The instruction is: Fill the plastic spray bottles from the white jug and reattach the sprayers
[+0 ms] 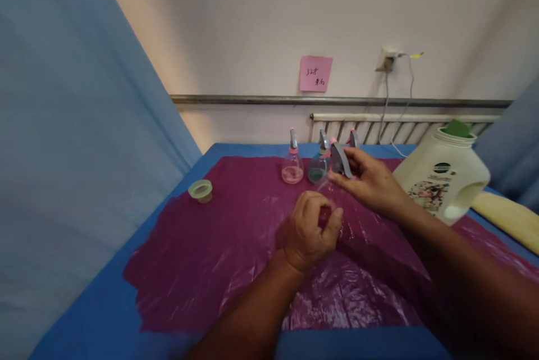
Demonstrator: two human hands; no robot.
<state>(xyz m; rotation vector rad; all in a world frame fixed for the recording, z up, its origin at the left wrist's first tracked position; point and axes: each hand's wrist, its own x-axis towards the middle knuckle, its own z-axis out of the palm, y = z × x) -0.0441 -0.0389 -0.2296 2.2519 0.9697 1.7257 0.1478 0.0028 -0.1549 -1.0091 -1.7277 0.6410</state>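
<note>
My right hand (366,183) grips a grey-and-pink spray head (340,160) between thumb and fingers. A thin clear piece, possibly its tube, slants down from it, blurred. Just below and to the left, my left hand (310,231) is curled closed; something see-through shows faintly at its fingers, too unclear to name. Behind the hands stand a spray bottle with pink liquid (292,173) and a spray bottle with bluish-green liquid (316,173). Another spray head (353,138) rises behind my right hand, its bottle hidden.
A purple plastic sheet (210,253) covers much of the blue table (96,315). A small pale-green cup (201,190) sits at the left. At the right are a large cream jug (446,174) with a green top and a yellow object (509,219). Blue curtains (84,124) hang at the sides.
</note>
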